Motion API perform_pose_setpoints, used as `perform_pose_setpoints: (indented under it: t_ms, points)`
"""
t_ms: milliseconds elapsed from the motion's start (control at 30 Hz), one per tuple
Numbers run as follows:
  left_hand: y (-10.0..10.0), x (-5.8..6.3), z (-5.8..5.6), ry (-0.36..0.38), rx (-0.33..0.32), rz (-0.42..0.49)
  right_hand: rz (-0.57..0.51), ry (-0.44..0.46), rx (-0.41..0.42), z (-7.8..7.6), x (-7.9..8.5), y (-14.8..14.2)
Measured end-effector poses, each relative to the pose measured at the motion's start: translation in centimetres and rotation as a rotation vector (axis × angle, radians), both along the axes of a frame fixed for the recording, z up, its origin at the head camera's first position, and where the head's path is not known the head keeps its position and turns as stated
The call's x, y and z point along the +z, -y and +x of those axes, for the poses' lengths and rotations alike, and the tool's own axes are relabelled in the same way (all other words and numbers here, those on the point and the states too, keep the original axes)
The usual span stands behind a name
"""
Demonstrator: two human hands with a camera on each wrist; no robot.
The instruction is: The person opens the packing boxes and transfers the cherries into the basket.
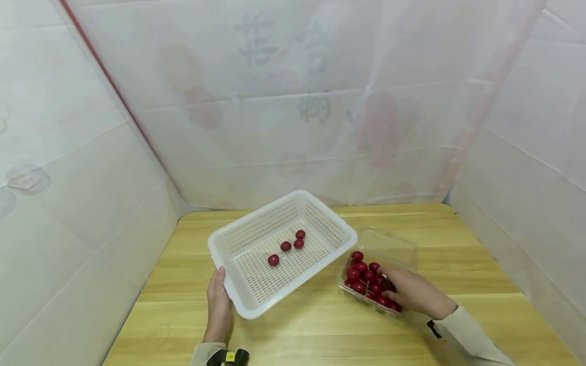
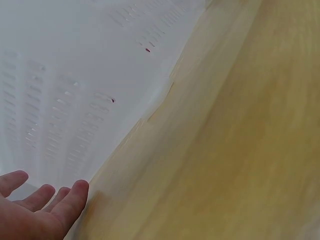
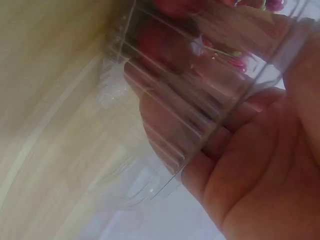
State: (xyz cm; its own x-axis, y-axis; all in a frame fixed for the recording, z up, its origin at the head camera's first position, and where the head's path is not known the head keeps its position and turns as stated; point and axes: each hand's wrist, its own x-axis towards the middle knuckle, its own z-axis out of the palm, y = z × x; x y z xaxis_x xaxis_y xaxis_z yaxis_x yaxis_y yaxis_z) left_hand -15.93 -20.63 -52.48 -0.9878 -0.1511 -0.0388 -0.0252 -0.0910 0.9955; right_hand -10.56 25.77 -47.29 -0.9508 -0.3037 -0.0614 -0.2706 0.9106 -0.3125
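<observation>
My left hand (image 1: 218,305) is at the near-left end of a white plastic basket (image 1: 281,300), its thumb by the rim. In the left wrist view, the fingers (image 2: 70,205) lie fairly straight against the slotted outer wall. Several dark red cherries (image 1: 273,260) lie on the basket's floor. A clear plastic clamshell box (image 1: 366,300) sits to the right, holding many cherries (image 1: 359,287). Into it reaches my right hand (image 1: 416,292), fingertips among the fruit. Through the clear wall in the right wrist view, bent fingers (image 3: 160,120) show beside blurred cherries (image 3: 155,37); any grip is unclear.
The box's clear lid (image 1: 389,246) is folded back behind it. Both containers are on a wooden table (image 1: 174,305), the basket's right corner close to the box. White printed sheets (image 1: 293,127) enclose the table at the back and sides.
</observation>
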Motion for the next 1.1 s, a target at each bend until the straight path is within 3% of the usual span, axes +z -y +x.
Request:
perform_pose_setpoints:
  t_ms: [267, 500, 867, 1100]
  points:
    - [-0.1, -0.3, 0.1, -0.007, 0.003, 0.0, -0.094, -0.033, 0.026, 0.3, 0.9, -0.7]
    - [-0.1, -0.1, 0.1, -0.027, 0.001, -0.015, -0.162, -0.176, 0.058, 0.4, 2.7, -1.2]
    - [0.1, -0.1, 0.0, -0.01, 0.002, -0.005, -0.257, -0.572, 0.108, -0.8, 6.3, -1.0]
    - [0.1, -0.2, 0.0, -0.028, 0.0, -0.007, -0.262, -0.634, 0.14, -2.9, 8.6, 0.1]
